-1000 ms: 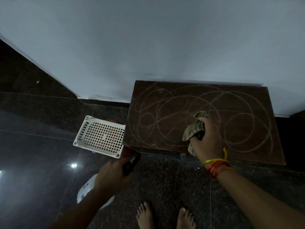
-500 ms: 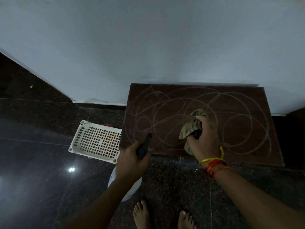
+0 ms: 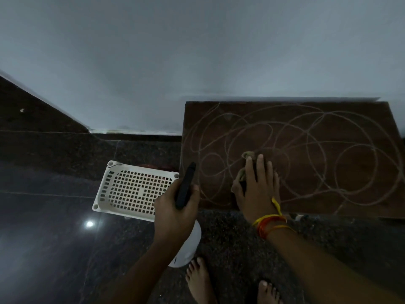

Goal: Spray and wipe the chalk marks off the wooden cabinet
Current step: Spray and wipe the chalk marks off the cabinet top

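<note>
The dark wooden cabinet [image 3: 328, 172] stands against the wall, its top covered in looping chalk marks [image 3: 306, 137]. My right hand [image 3: 256, 189] lies flat with straight fingers on a crumpled olive cloth [image 3: 246, 156], pressing it onto the cabinet top near the front left. My left hand [image 3: 175, 207] grips a spray bottle [image 3: 186, 244] with a white body and a black nozzle head [image 3: 186, 185], held just off the cabinet's front left corner, nozzle toward the cabinet.
A white perforated plastic basket [image 3: 133, 189] sits upside down on the dark polished floor [image 3: 54, 238] left of the cabinet. My bare feet [image 3: 199, 281] stand in front of it. A plain pale wall [image 3: 197, 51] rises behind.
My left hand lifted the spray bottle from low beside the basket up to the cabinet's corner. My right hand went from holding the bunched cloth above the top to pressing it flat on it.
</note>
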`<state>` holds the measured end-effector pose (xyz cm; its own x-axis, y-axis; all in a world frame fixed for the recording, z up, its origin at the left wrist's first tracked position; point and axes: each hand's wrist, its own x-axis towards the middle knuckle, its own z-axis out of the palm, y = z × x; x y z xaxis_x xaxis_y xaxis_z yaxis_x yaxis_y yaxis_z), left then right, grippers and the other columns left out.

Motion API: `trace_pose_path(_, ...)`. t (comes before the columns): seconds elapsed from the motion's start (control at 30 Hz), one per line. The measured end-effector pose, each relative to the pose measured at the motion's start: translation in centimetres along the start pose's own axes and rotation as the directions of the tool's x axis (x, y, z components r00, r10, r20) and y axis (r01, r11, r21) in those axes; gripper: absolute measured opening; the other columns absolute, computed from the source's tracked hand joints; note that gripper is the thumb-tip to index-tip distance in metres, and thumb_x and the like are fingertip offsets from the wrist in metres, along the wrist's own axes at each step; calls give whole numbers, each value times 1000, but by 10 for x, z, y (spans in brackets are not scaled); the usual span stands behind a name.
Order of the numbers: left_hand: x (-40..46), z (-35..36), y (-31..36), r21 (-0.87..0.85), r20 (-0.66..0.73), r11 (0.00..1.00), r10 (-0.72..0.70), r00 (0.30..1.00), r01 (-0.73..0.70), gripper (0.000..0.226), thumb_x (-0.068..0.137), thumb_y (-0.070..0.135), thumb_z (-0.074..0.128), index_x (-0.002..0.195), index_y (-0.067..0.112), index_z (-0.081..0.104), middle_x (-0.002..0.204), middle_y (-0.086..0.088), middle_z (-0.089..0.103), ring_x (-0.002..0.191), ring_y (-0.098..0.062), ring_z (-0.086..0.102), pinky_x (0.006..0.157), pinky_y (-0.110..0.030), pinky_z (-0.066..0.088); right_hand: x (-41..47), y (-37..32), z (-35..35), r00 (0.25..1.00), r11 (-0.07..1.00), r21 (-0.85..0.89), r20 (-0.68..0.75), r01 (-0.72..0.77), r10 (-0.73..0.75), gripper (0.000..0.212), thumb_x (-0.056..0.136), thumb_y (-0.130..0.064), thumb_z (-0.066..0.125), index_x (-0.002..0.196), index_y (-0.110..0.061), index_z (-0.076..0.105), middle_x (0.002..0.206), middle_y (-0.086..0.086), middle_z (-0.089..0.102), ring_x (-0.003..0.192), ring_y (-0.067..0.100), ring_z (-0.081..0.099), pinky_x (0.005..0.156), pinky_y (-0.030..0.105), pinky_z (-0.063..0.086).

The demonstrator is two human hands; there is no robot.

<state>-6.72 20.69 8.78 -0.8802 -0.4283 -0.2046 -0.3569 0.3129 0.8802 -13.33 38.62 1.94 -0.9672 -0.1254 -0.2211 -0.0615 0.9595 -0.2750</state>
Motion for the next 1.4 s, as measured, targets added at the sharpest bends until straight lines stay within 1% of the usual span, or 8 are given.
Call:
trace_pose_path(0.2, 17, -19, -19, -93, 29, 996, -9, 1000, 12, 13, 91, 34, 63, 82, 24, 64, 67, -15, 59, 65, -44, 59, 53, -60, 50, 9, -16, 26, 996, 995, -95, -92, -27, 18, 61, 95, -41, 32, 145, -6, 38, 154, 18, 28, 140, 42, 27, 110, 55, 30)
trace_pose_path(0.3, 23, -24, -28, -106, 31, 994, -29, 999, 33, 11, 92, 28, 64, 82, 24, 64, 67, -13, 59, 66, -43, 59, 55, -60, 51, 32, -25, 27, 993, 994, -90, -95, 60, -68, 61, 96, -40, 26, 148, -9, 31, 155, 15, 28, 141, 38, 28, 110, 52, 31)
trace_pose_path(0.43, 33, -28, -35, -75, 35, 997, -12, 999, 15, 7, 92, 31, 62, 86, 29, 63, 73, -9, 61, 63, -38, 60, 54, -59, 52, 70, -50, 29, 987, 1000, 14, -158, -28, 30, 66, 94, -39, 31, 150, -6, 22, 158, 14, 18, 145, 32, 18, 117, 47, 20)
trace_pose_path(0.67, 45, -35, -29, -57, 17, 998, -24, 1000, 25, 11, 94, 27, 60, 83, 30, 60, 71, -10, 61, 57, -37, 61, 55, -57, 52, 0, -47, 42, 939, 935, -113, -36, 337, -343, 56, 95, -35, 33, 146, -12, 37, 155, 11, 30, 142, 32, 30, 114, 47, 30)
trace_pose_path(0.9, 61, -43, -42, -20, 20, 999, -44, 999, 45, 12, 93, 32, 61, 82, 28, 61, 64, -12, 63, 54, -33, 63, 52, -55, 53, 63, -77, 42, 991, 991, -121, -115, 54, -68, 61, 95, -40, 30, 149, -12, 29, 157, 16, 23, 143, 39, 21, 115, 53, 22)
trace_pose_path(1.1, 69, -45, -44, -35, -3, 994, -103, 995, 103, 12, 91, 34, 62, 80, 32, 63, 66, -16, 66, 59, -37, 65, 56, -58, 55, 23, -95, 59, 934, 923, -173, -39, 343, -355, 61, 93, -41, 39, 148, -14, 33, 156, 12, 26, 142, 36, 26, 115, 50, 25)
trace_pose_path(1.2, 73, -47, -36, -51, -34, 990, -133, 991, 131, 12, 91, 33, 63, 79, 35, 63, 69, -16, 68, 63, -35, 67, 61, -58, 56, 6, -83, 56, 919, 902, -184, 9, 390, -395, 60, 93, -40, 37, 148, -14, 33, 156, 11, 27, 142, 36, 28, 113, 52, 30)
trace_pose_path(1.4, 78, -56, -43, -35, -21, 989, -145, 989, 144, 15, 83, 50, 60, 78, 35, 63, 66, -10, 68, 58, -25, 68, 59, -53, 59, 59, -113, 48, 991, 984, -146, -66, 103, -114, 62, 92, -40, 27, 150, -16, 28, 157, 13, 22, 143, 37, 21, 116, 52, 21)
